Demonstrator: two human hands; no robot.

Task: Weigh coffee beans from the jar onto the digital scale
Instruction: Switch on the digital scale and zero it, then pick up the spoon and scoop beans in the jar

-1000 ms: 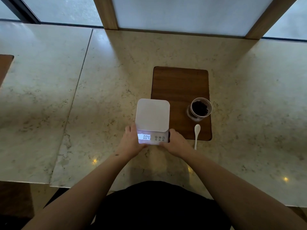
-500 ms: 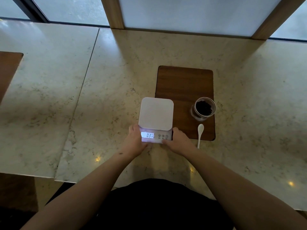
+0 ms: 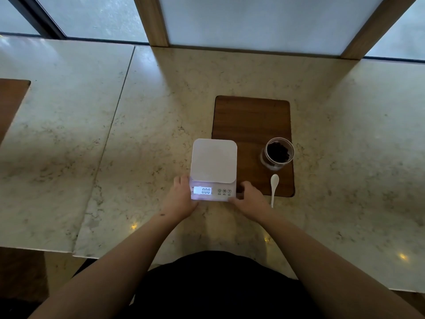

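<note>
A white digital scale (image 3: pixel 213 161) rests on the marble counter, its bare platform facing up and its lit display reading 0.00. My left hand (image 3: pixel 179 199) grips the scale's front left corner. My right hand (image 3: pixel 249 200) holds the front right corner, thumb by the buttons. An open glass jar (image 3: pixel 277 154) with dark coffee beans stands on a wooden board (image 3: pixel 250 120) to the right of the scale. A white spoon (image 3: pixel 273 188) lies in front of the jar, partly on the board.
The marble counter (image 3: pixel 149 111) runs to a window wall at the back. A seam divides it on the left. Another wooden board (image 3: pixel 11 100) shows at the far left edge. The counter's near edge is close to my body.
The display reading changed from 0.04 to 0.37 to 0.00. Both hands have stayed at the scale's front corners, and the scale has barely shifted.
</note>
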